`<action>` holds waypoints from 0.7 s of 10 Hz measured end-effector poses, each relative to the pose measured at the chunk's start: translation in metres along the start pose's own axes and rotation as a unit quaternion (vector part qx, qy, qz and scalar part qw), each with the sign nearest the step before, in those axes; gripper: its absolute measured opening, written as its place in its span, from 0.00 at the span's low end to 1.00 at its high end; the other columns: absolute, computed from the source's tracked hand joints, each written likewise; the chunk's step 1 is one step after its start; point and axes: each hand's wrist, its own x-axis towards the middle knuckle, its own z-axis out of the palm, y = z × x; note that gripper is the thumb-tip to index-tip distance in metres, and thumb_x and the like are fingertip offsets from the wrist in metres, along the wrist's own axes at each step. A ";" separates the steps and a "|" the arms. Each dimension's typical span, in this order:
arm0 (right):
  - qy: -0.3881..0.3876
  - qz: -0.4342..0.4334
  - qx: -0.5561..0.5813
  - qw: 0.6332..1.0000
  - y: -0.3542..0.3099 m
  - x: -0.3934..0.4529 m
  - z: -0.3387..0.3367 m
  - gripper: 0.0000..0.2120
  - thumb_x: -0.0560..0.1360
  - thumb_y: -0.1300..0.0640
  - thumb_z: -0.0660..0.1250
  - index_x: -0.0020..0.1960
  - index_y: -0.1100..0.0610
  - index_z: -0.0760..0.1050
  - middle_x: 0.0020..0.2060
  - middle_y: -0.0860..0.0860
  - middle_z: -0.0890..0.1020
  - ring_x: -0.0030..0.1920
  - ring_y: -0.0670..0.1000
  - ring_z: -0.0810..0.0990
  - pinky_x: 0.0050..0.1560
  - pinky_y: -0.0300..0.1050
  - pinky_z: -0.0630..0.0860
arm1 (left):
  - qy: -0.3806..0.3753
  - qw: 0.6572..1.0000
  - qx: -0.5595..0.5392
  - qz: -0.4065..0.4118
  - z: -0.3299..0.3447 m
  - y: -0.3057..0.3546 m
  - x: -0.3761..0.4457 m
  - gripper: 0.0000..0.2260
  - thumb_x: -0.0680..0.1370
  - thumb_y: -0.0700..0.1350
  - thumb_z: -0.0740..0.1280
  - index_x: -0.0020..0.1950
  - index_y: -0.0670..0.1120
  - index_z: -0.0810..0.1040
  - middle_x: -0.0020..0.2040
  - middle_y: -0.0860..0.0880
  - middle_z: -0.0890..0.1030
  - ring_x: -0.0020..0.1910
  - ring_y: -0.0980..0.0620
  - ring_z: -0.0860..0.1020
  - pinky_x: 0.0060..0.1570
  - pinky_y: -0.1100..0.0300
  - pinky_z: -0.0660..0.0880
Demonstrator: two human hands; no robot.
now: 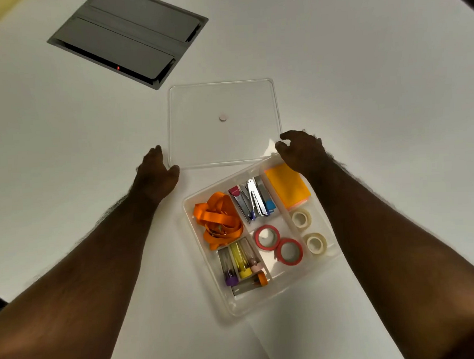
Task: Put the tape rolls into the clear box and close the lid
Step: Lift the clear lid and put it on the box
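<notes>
The clear box [206,252] sits open on the white table, divided into compartments. Two red tape rolls [278,245] lie flat in a middle compartment. Two whitish tape rolls [301,218] lie in the right-hand compartment. The clear lid [200,131], with a small round knob, rests flat on the table just beyond the box. My left hand [154,175] is at the lid's near left corner, thumb against its edge. My right hand [303,151] curls its fingers around the lid's near right corner, above the box's far corner.
The box also holds an orange lanyard [218,218], staplers [254,200], orange sticky notes [287,187] and several capped tubes [238,261]. A grey recessed panel [129,36] is set into the table at the far left. The table edge runs along the bottom left.
</notes>
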 end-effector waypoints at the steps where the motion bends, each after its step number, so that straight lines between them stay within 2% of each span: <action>1: -0.082 0.055 -0.032 0.995 -0.005 0.028 0.007 0.27 0.81 0.40 0.49 0.66 0.58 0.73 0.68 0.57 0.75 0.69 0.60 0.70 0.74 0.63 0.57 | -0.057 0.996 0.029 -0.062 0.005 0.000 0.017 0.26 0.76 0.53 0.62 0.70 0.41 0.66 0.70 0.37 0.69 0.70 0.35 0.66 0.66 0.46 0.65; 2: -0.102 0.078 -0.011 0.992 -0.012 0.036 0.006 0.29 0.81 0.38 0.49 0.63 0.60 0.74 0.65 0.59 0.77 0.66 0.60 0.73 0.71 0.61 0.64 | -0.055 0.996 0.038 -0.059 0.007 0.004 0.022 0.23 0.76 0.53 0.62 0.66 0.41 0.69 0.67 0.37 0.72 0.67 0.35 0.68 0.64 0.47 0.66; 3: -0.087 0.077 0.007 0.993 -0.027 0.044 0.008 0.22 0.80 0.45 0.57 0.60 0.62 0.75 0.60 0.60 0.80 0.62 0.60 0.77 0.64 0.53 0.72 | -0.021 0.996 -0.045 -0.069 0.006 0.013 0.025 0.23 0.76 0.48 0.63 0.68 0.41 0.69 0.69 0.38 0.72 0.68 0.38 0.69 0.65 0.51 0.66; 4: -0.056 0.095 0.018 0.994 -0.031 0.047 0.011 0.15 0.79 0.57 0.62 0.61 0.65 0.74 0.61 0.61 0.79 0.64 0.60 0.76 0.63 0.49 0.72 | -0.001 0.968 -0.214 -0.134 0.005 0.018 0.029 0.22 0.74 0.42 0.67 0.67 0.38 0.71 0.67 0.38 0.74 0.64 0.38 0.73 0.65 0.48 0.71; 5: -0.029 0.114 0.032 0.993 -0.028 0.053 0.005 0.15 0.79 0.62 0.60 0.62 0.68 0.72 0.63 0.63 0.77 0.66 0.61 0.74 0.66 0.48 0.69 | 0.012 0.940 -0.296 -0.172 0.002 0.015 0.034 0.21 0.74 0.38 0.68 0.66 0.37 0.72 0.63 0.37 0.76 0.61 0.37 0.76 0.62 0.45 0.74; 6: -0.011 0.144 0.103 0.984 -0.021 0.056 -0.002 0.15 0.77 0.62 0.61 0.61 0.69 0.75 0.61 0.64 0.78 0.62 0.62 0.76 0.63 0.50 0.73 | 0.016 0.912 -0.369 -0.177 -0.007 0.009 0.041 0.13 0.74 0.36 0.69 0.58 0.39 0.78 0.47 0.41 0.79 0.39 0.49 0.81 0.40 0.55 0.79; 7: 0.000 0.154 0.211 0.965 -0.023 0.056 -0.015 0.14 0.75 0.61 0.64 0.59 0.65 0.77 0.58 0.63 0.81 0.53 0.60 0.80 0.53 0.49 0.77 | 0.008 0.903 -0.393 -0.176 -0.018 0.007 0.040 0.12 0.74 0.37 0.69 0.57 0.42 0.79 0.40 0.48 0.77 0.32 0.56 0.76 0.33 0.62 0.74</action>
